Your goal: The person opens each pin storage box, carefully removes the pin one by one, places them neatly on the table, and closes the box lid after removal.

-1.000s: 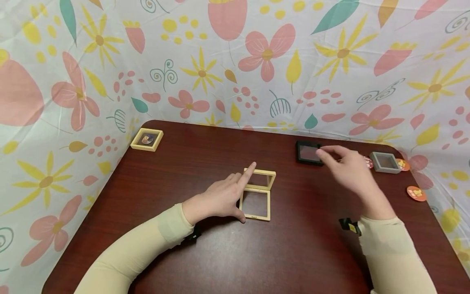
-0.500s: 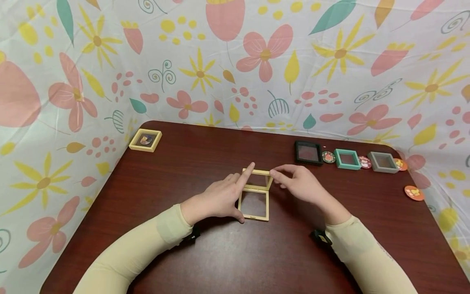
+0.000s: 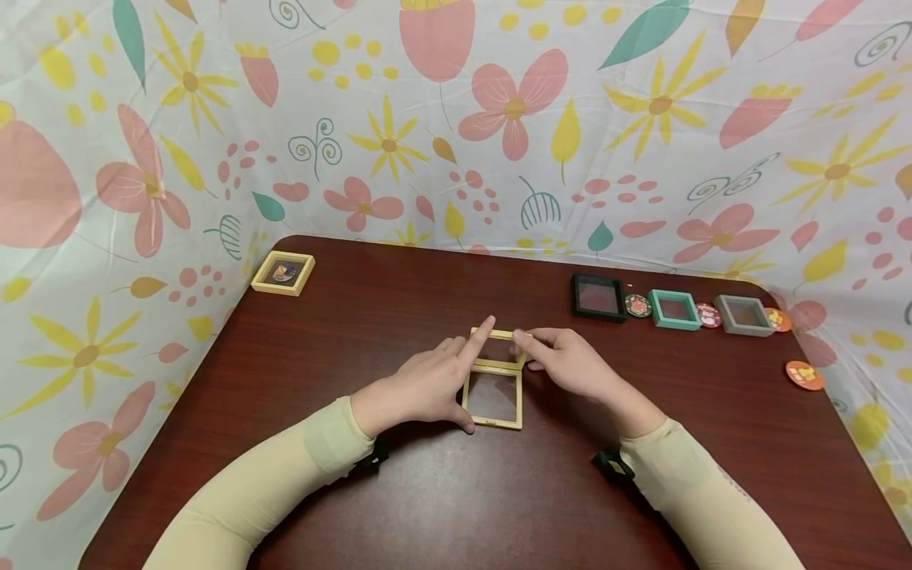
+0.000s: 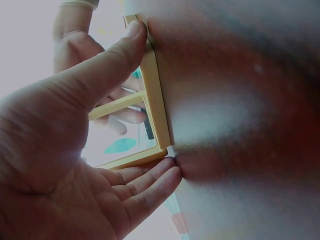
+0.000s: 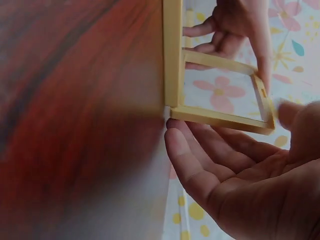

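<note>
A cream hinged display frame [image 3: 493, 423] with clear windows stands opened on the table, its base flat and its lid [image 5: 222, 122] raised at the back. My left hand [image 3: 431, 380] holds its left side. In the left wrist view, the thumb [image 4: 112, 67] presses the base's edge, and the fingers [image 4: 150, 192] reach round behind the lid. My right hand [image 3: 570, 364] holds the lid's right side. In the head view its thumb overlaps the lid's top edge; in the right wrist view its fingers [image 5: 187, 160] lie behind the lid.
At the back right of the dark table [image 3: 427, 507] lie a black frame [image 3: 598, 297], a teal frame [image 3: 674, 309], a grey frame [image 3: 743, 315] and several round discs, one an orange disc [image 3: 805, 375]. A second cream frame [image 3: 283, 273], containing a disc, sits far left.
My right hand has moved left from beside the black frame to the raised lid of the cream frame. My left hand has stayed in place.
</note>
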Demonstrator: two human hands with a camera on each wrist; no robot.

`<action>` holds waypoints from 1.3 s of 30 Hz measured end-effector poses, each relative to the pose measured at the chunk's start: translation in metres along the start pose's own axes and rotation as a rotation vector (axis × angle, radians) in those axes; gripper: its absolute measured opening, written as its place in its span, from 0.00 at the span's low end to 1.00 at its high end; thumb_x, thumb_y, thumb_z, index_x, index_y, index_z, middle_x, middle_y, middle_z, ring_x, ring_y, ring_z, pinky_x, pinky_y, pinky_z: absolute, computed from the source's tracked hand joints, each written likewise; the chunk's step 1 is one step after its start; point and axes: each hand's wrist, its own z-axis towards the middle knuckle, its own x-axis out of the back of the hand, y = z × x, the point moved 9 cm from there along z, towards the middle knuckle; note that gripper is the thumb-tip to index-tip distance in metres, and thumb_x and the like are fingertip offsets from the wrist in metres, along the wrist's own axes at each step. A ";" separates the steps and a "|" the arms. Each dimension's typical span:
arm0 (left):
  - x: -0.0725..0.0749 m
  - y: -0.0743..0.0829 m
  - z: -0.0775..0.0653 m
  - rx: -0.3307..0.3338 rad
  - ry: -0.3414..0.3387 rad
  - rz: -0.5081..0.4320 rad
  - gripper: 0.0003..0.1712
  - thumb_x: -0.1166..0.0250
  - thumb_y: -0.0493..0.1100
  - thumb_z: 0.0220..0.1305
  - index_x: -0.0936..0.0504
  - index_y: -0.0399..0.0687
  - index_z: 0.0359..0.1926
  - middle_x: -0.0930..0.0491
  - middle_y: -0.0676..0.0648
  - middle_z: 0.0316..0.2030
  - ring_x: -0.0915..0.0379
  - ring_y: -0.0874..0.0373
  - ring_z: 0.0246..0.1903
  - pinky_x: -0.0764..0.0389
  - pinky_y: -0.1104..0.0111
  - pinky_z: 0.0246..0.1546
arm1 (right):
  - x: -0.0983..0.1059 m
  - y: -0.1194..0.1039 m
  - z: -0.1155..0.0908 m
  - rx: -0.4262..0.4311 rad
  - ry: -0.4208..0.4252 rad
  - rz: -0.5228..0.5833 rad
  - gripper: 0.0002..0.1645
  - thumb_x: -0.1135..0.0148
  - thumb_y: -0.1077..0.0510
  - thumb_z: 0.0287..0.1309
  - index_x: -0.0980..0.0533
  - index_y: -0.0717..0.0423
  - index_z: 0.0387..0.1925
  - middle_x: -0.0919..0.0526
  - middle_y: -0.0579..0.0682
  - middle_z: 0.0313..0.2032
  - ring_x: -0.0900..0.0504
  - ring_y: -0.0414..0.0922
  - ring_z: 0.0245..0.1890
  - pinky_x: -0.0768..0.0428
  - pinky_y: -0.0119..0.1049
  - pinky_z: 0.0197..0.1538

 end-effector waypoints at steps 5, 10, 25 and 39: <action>0.000 0.000 0.000 0.005 -0.004 0.006 0.94 0.18 0.71 0.23 0.83 0.60 0.75 0.30 0.48 0.52 0.35 0.56 0.50 0.21 0.63 0.38 | -0.003 0.000 -0.001 -0.007 -0.021 0.049 0.38 0.53 0.29 0.68 0.20 0.58 0.51 0.16 0.54 0.46 0.18 0.47 0.44 0.20 0.45 0.47; 0.001 0.001 0.000 0.005 -0.004 0.016 0.95 0.18 0.70 0.23 0.83 0.61 0.74 0.29 0.48 0.50 0.33 0.55 0.49 0.22 0.63 0.38 | -0.006 0.001 -0.001 -0.015 -0.040 0.081 0.35 0.49 0.31 0.67 0.19 0.56 0.50 0.17 0.54 0.47 0.19 0.46 0.46 0.20 0.45 0.47; 0.001 0.002 -0.001 -0.002 -0.007 0.025 0.93 0.18 0.71 0.24 0.80 0.59 0.76 0.30 0.49 0.49 0.34 0.57 0.48 0.22 0.65 0.36 | -0.008 0.006 0.001 -0.040 -0.051 0.163 0.39 0.50 0.30 0.67 0.21 0.59 0.54 0.16 0.55 0.47 0.19 0.47 0.49 0.22 0.46 0.51; 0.005 0.007 -0.002 -0.041 0.039 0.084 0.94 0.18 0.71 0.23 0.80 0.60 0.76 0.33 0.51 0.42 0.37 0.59 0.38 0.25 0.68 0.28 | -0.007 0.005 -0.003 -0.016 -0.101 0.032 0.33 0.43 0.30 0.62 0.20 0.48 0.56 0.18 0.48 0.51 0.18 0.43 0.45 0.22 0.45 0.51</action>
